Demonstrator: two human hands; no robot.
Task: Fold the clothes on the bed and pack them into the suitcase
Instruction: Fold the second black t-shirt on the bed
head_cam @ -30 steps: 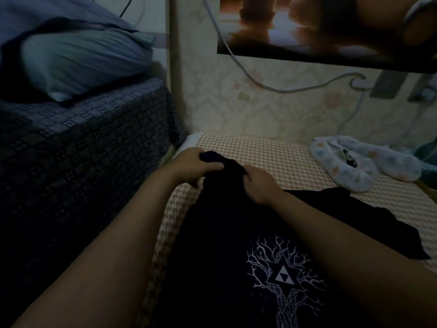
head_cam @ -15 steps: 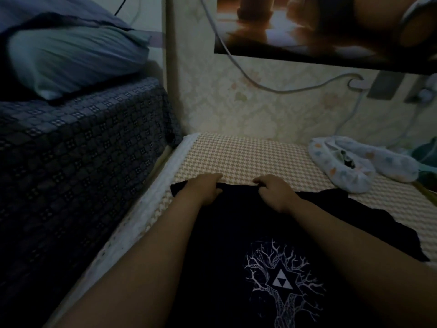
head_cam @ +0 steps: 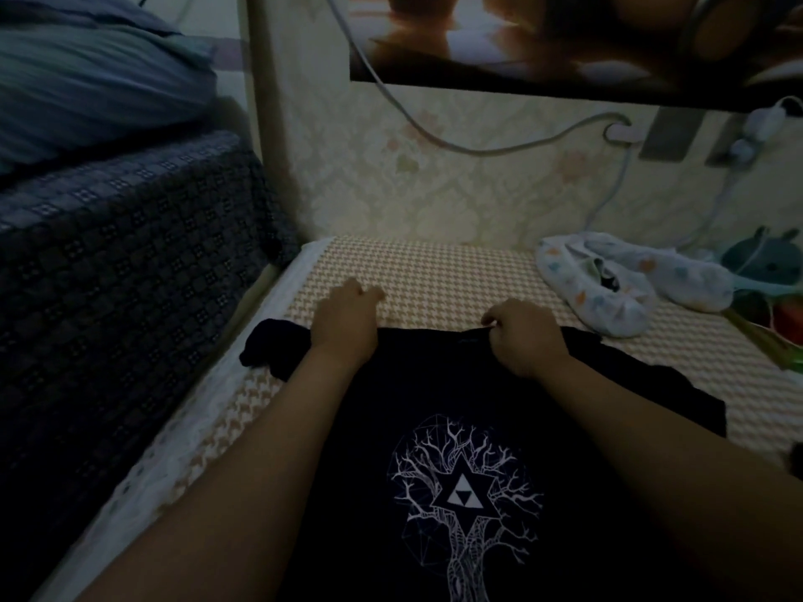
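Note:
A black T-shirt [head_cam: 434, 384] with a white tree and triangle print lies spread on the checked bed sheet [head_cam: 434, 271], print side up. My left hand [head_cam: 343, 319] rests at the shirt's far edge on the left, fingers curled, and whether it holds cloth is hidden. My right hand [head_cam: 525, 332] pinches the same far edge further right. One sleeve sticks out bunched to the left of my left wrist. No suitcase is in view.
A white patterned garment [head_cam: 608, 288] lies at the back right of the bed, with a teal soft toy [head_cam: 764, 258] beyond it. A dark patterned blanket [head_cam: 121, 262] and a blue pillow [head_cam: 87, 84] rise on the left. Cables hang along the wall.
My hands moved apart along the shirt's far edge, pulling the bunched cloth flat. The left sleeve now shows beside my left wrist.

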